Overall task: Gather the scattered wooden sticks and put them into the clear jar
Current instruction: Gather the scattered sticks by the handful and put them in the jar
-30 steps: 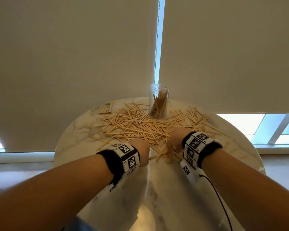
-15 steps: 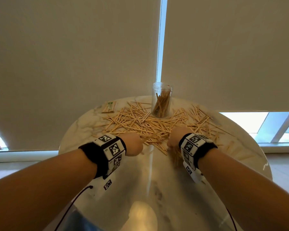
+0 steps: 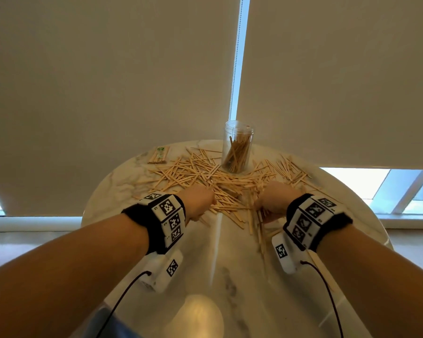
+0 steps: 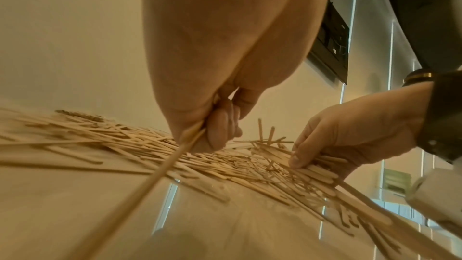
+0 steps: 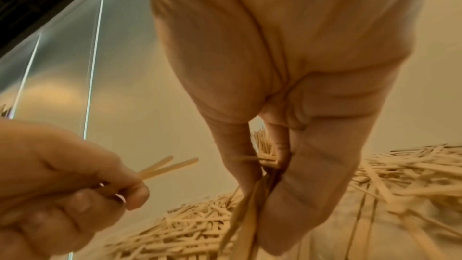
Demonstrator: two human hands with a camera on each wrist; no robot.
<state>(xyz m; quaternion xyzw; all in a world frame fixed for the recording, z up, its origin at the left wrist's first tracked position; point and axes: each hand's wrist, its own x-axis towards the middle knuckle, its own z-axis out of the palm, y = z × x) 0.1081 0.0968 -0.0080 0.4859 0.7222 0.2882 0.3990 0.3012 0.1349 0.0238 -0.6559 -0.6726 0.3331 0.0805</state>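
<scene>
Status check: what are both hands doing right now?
Left hand pinches a few sticks. Right hand grips a bundle. Jar upright, partly filled. Path clear.

Both forearms reach forward, left hand (image 3: 199, 203) and right hand (image 3: 275, 202) each curled around sticks.

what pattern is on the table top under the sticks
White marble with grey veining on the table top, clearest in the head view.
</scene>
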